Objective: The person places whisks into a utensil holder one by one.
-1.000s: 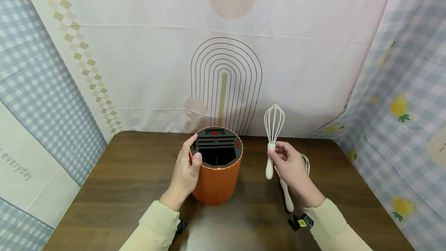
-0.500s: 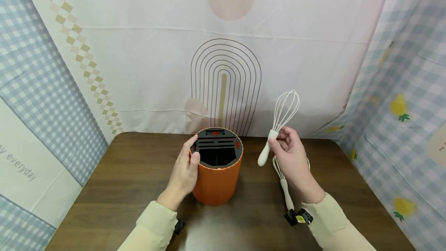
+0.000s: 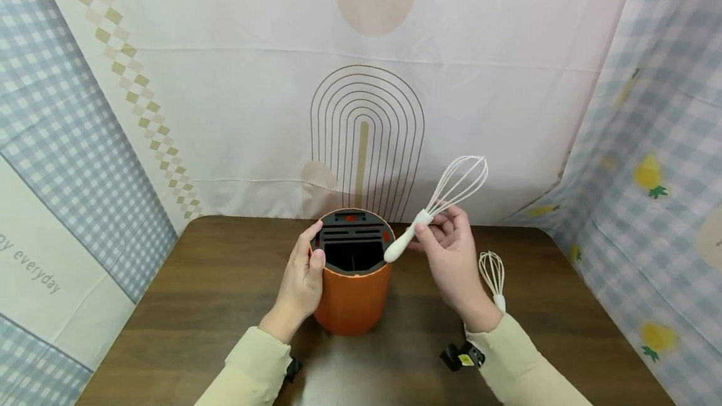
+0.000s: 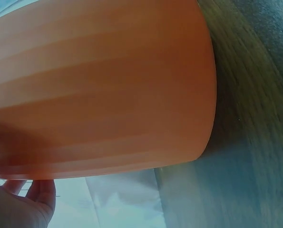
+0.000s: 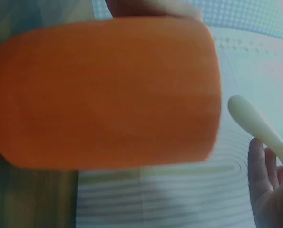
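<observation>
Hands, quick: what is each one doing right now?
Left hand: grips the side of the orange utensil holder.
Right hand: pinches the white whisk, its handle end at the holder's rim.

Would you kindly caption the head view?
Right hand tilts white whisk toward orange utensil holder steadied by left hand.

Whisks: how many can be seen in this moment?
2. One whisk is held in the right hand, its handle tip over the orange holder. A second whisk lies on the table, partly hidden behind the right wrist.

"everyday" on left backdrop cloth [image 3: 34,268]
</observation>
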Motion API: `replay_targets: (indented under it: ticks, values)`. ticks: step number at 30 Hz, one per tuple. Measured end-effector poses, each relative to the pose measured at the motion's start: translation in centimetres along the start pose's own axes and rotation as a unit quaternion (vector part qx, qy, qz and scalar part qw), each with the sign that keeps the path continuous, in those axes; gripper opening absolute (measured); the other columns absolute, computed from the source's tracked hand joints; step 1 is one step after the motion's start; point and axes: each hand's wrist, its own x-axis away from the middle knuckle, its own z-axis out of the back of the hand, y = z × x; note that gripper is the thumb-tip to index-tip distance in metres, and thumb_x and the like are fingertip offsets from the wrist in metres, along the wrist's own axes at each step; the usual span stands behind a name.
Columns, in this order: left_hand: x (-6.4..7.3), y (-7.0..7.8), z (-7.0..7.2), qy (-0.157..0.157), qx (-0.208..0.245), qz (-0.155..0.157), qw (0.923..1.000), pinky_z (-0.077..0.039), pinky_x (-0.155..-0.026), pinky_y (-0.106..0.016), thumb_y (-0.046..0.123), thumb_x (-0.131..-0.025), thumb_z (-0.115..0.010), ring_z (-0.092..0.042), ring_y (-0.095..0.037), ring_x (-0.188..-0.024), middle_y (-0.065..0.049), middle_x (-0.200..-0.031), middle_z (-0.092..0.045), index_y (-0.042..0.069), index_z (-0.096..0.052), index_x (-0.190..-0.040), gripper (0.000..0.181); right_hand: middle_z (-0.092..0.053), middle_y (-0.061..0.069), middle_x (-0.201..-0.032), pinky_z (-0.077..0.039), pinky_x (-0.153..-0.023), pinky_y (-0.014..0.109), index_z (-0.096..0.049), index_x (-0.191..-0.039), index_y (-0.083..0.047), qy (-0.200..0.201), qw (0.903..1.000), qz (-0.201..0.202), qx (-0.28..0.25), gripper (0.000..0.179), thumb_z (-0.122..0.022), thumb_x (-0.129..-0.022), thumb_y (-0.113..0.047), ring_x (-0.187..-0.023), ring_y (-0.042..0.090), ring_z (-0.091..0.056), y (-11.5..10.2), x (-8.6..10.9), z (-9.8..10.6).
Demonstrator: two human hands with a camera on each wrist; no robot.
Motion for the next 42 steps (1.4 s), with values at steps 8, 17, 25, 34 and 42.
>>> replay_targets:
  ticks: [8, 17, 25, 34, 42]
  values:
    - [-0.2, 0.3, -0.2, 0.006, 0.002, -0.003, 1.0000, -0.041, -0.082, -0.043, 0.051, -0.103, -0.029, -0.048, -0.018, -0.084, -0.005, -0.101, -0.048, 0.018, -0.036, -0.149, 0.057, -0.049, 0.019, -0.113, -0.054, -0.077, 0.042, -0.028, -0.137, -0.001, -0.023, 0.9992, 0.005, -0.031, 0.053, -0.058, -0.094, 0.004, -0.098, 0.026, -0.059, 1.0, 0.0, -2.3]
    - [-0.1, 0.1, -0.5, 0.018, 0.006, -0.014, 0.9997, -0.040, -0.089, -0.048, 0.054, -0.102, -0.028, -0.048, -0.023, -0.099, -0.006, -0.135, -0.048, 0.017, -0.038, -0.147, 0.059, -0.052, 0.019, -0.110, -0.054, -0.075, 0.035, -0.033, -0.135, 0.000, -0.062, 0.9968, 0.027, 0.042, 0.052, -0.062, -0.092, 0.001, -0.092, 0.027, -0.057, 1.3, 0.1, -4.2]
    - [-0.1, 0.1, -0.6, 0.017, 0.004, -0.014, 0.9998, -0.036, -0.099, -0.051, 0.057, -0.101, -0.026, -0.044, -0.025, -0.125, -0.004, -0.146, -0.043, 0.016, -0.037, -0.147, 0.062, -0.060, 0.018, -0.106, -0.055, -0.074, 0.036, -0.035, -0.135, 0.002, -0.089, 0.9833, 0.049, 0.151, 0.055, -0.064, -0.088, 0.005, -0.094, 0.029, -0.061, -0.3, 0.9, -6.5]
    - [-0.2, -0.2, -0.7, 0.034, -0.001, -0.025, 0.9991, -0.041, -0.083, -0.046, 0.059, -0.101, -0.025, -0.047, -0.022, -0.098, -0.005, -0.139, -0.047, 0.016, -0.039, -0.146, 0.064, -0.061, 0.022, -0.101, -0.055, -0.073, 0.036, -0.039, -0.129, 0.008, -0.104, 0.9733, 0.069, 0.193, 0.052, -0.067, -0.085, 0.009, -0.091, 0.033, -0.063, -1.0, 1.2, -7.8]
    - [-0.1, -0.3, -0.7, 0.040, 0.000, -0.021, 0.9990, -0.040, -0.084, -0.045, 0.061, -0.100, -0.023, -0.046, -0.023, -0.101, -0.006, -0.138, -0.047, 0.016, -0.040, -0.146, 0.067, -0.060, 0.013, -0.103, -0.054, -0.075, 0.031, -0.040, -0.135, -0.005, -0.115, 0.9677, 0.063, 0.215, 0.056, -0.070, -0.087, -0.002, -0.095, 0.022, -0.063, 1.3, 0.7, -7.2]
